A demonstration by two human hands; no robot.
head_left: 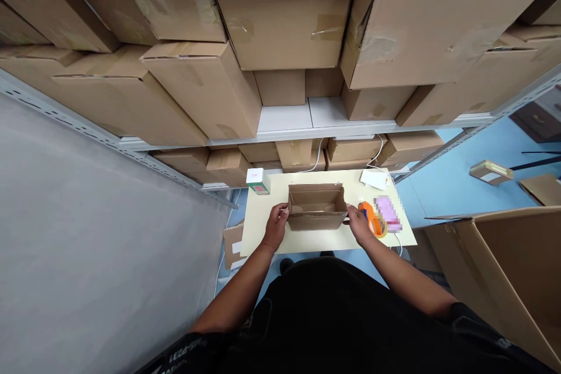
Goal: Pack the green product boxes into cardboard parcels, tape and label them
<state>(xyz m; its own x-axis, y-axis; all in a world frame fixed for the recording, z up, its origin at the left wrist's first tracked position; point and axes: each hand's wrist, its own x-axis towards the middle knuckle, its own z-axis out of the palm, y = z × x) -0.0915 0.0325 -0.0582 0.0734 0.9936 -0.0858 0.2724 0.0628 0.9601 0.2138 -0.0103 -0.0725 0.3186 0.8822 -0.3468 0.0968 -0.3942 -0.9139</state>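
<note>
A small open cardboard box [318, 221] stands on the pale yellow table [263, 234], its top open toward me and nothing visible inside. My left hand [276, 225] grips its left side, fingers closed at the edge. On the opposite side my right hand [358, 224] holds the right edge between thumb and fingers. Just right of that hand lies an orange tape dispenser [370, 217] with a roll of tape. Beyond the box's left corner stands a small white and green carton [258, 181].
A pixelated pink item [388, 213] and a white power strip [374, 179] with a cable lie on the table's right. Shelves [289, 118] packed with cardboard boxes rise behind. A large open carton [477, 269] stands at right, a grey wall [109, 234] at left.
</note>
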